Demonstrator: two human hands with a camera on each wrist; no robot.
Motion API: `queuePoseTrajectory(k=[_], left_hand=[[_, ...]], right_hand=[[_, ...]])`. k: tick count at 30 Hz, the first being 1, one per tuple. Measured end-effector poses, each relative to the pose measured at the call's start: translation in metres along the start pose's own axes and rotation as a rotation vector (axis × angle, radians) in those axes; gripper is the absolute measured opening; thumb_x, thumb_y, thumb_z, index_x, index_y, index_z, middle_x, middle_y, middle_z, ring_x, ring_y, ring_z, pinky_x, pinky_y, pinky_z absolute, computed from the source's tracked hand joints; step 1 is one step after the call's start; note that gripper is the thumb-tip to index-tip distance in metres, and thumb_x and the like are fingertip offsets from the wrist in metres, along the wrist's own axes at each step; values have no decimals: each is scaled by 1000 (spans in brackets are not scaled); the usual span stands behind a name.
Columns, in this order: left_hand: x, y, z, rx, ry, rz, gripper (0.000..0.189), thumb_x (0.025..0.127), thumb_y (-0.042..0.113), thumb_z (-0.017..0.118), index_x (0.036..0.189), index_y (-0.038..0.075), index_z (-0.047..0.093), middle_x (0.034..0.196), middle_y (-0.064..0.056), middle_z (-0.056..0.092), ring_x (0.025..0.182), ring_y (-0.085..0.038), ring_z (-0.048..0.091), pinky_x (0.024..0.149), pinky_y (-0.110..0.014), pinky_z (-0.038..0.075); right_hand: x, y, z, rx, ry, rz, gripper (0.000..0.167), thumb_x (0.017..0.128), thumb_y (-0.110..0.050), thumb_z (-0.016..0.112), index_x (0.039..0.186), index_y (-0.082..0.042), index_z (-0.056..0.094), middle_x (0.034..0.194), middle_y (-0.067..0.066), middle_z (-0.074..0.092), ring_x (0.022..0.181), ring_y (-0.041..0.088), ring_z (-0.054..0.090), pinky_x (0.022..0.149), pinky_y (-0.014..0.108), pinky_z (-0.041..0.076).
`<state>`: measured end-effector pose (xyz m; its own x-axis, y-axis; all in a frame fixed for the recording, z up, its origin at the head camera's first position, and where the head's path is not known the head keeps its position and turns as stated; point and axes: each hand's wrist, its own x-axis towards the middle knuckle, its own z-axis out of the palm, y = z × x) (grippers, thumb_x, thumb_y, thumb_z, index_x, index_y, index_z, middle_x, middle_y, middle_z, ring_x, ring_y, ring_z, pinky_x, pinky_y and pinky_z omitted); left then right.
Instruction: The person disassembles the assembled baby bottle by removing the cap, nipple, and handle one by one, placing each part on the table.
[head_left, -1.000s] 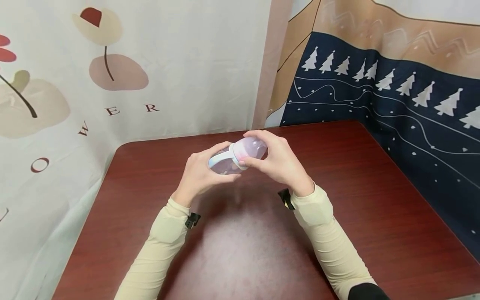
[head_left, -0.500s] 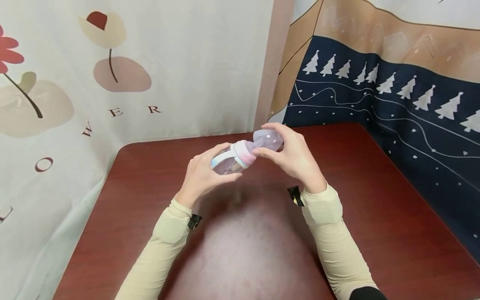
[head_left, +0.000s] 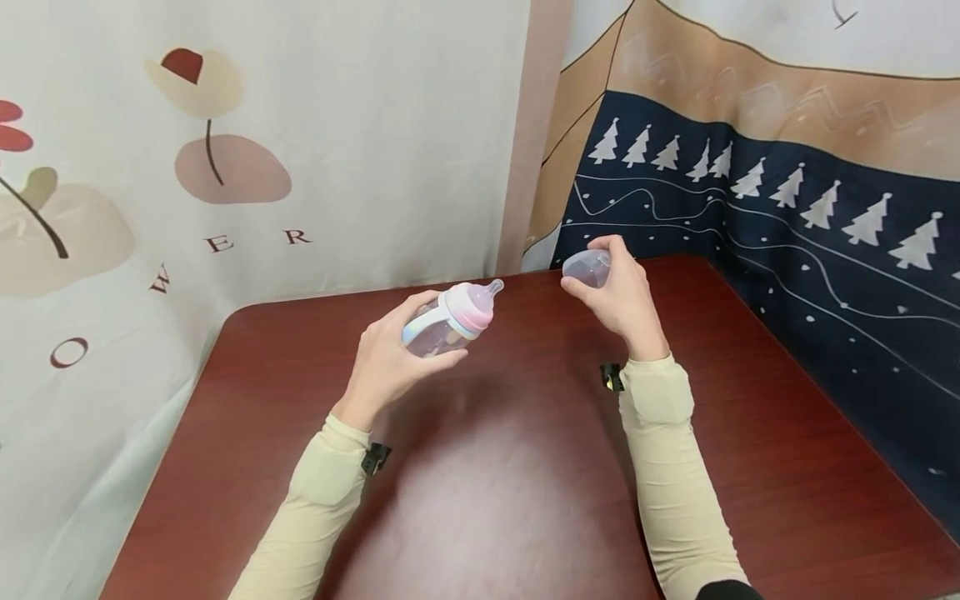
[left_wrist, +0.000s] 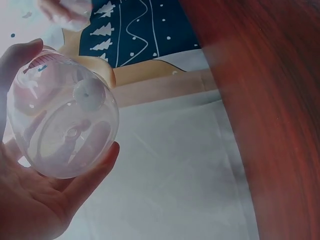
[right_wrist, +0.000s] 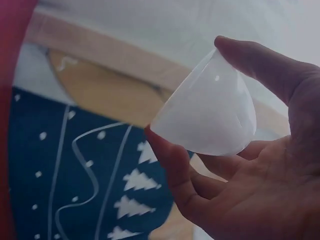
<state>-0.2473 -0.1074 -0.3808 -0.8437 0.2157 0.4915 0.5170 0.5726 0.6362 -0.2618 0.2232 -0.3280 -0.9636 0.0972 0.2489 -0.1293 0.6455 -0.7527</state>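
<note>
Cap [head_left: 587,268] and bottle [head_left: 454,319] are held apart above the desk [head_left: 480,500], one in each hand, and from where I stand the step looks like getting the clear cap off the teat [head_left: 495,287]. Doing that well, I'd say, means keeping the bottle quiet: the left hand [head_left: 390,354] has its grip spread wide round the body, thumb on one side and fingers on the other, with the teat slanting up toward the other hand. The right hand [head_left: 626,300] has a lighter grip, thumb and fingers pinching opposite edges of the cap, its dome seeming to face the palm. Light pressure should be plenty, as the cap looks thin and could slip if squeezed hard. I'd pull along the teat's line so the rim doesn't scrape it, and keep fingertips off the teat itself.

Half a second ago the cap hung just beside the pink collar [head_left: 468,308]; a second ago it covered the teat. Now the right hand has carried it well clear, while the left holds the bottle much the same way.
</note>
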Motion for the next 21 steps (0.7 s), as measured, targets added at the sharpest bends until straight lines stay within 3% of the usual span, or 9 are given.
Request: queuePoseTrajectory(k=[8,11,15,21], left_hand=[[0,0,-2,-20,4,11,75,73,39,97,140,36,64,121,9,73,98,-16,65,80,-42,51],[1,0,0,5,-7,31,76,72,40,97,141,32,65,123,8,74,98,-16,65,80,-42,50],[0,1,1,55,-26,64,77,72,43,96,141,28,65,125,7,74,97,-16,67,79,-42,51],[-3,2,0,69,-28,65,77,71,45,97,140,29,66,126,8,73,97,-16,67,79,-42,50]], right_hand=[[25,43,-1,-76,-94,49,58,93,-6,74,144,-3,48,150,26,48,137,49,39,108,69,42],[31,66,7,-107,-108,120,57,92,-8,78,142,-3,52,147,28,51,133,51,45,105,68,46],[33,98,21,-218,-137,220,59,91,-14,81,142,-2,53,145,30,53,130,52,49,110,65,40],[29,125,32,-288,-183,313,64,93,-15,80,146,-1,48,150,32,44,135,54,43,115,67,33]])
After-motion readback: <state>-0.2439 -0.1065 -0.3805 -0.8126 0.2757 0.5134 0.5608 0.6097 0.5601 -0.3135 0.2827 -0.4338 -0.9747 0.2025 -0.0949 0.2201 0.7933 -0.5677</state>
